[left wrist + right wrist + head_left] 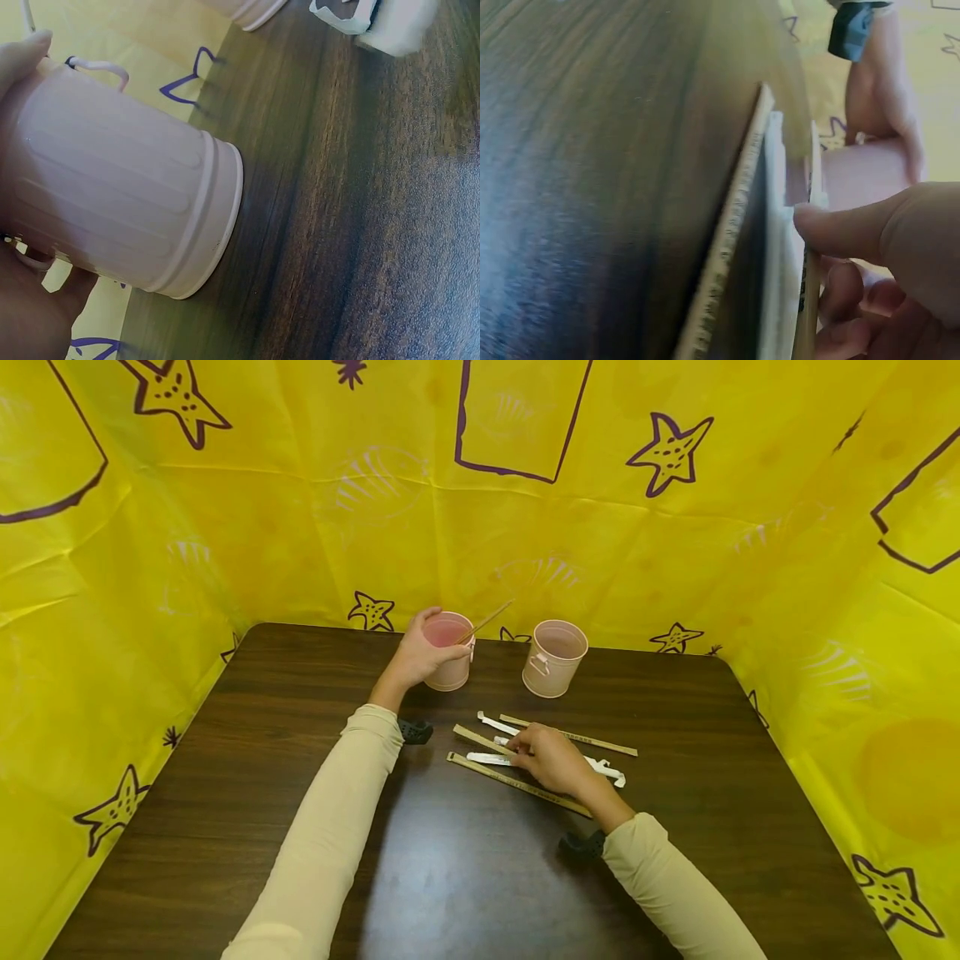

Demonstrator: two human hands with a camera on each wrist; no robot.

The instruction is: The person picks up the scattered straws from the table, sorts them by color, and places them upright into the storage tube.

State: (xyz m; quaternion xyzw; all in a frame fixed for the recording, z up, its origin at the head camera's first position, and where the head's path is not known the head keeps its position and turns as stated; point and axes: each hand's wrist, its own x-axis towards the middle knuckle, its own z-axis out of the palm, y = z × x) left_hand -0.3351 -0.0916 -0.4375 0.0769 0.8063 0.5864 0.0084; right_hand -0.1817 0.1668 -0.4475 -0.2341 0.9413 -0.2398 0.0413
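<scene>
My left hand (pixel 420 656) grips a small pink bucket (pixel 448 677) at the back of the table, thumb near the rim and fingers round the far side. A thin tan stick (pixel 487 620) leans out of this bucket. Between thumb and fingers, my right hand (pixel 555 762) pinches a flat wooden ruler (pixel 814 169) with printed marks. Beside it lie white hooked sticks (pixel 491 759), partly hidden under the right hand. Another ruler (pixel 517 782) lies on the near side of them, and a third ruler (pixel 611 746) on the far side.
A second pink bucket (pixel 551 681) with a small side handle stands right of the first. Both are near the back edge of the dark wooden table (pixel 300 693). A yellow patterned cloth (pixel 300 552) surrounds the table at the back and sides.
</scene>
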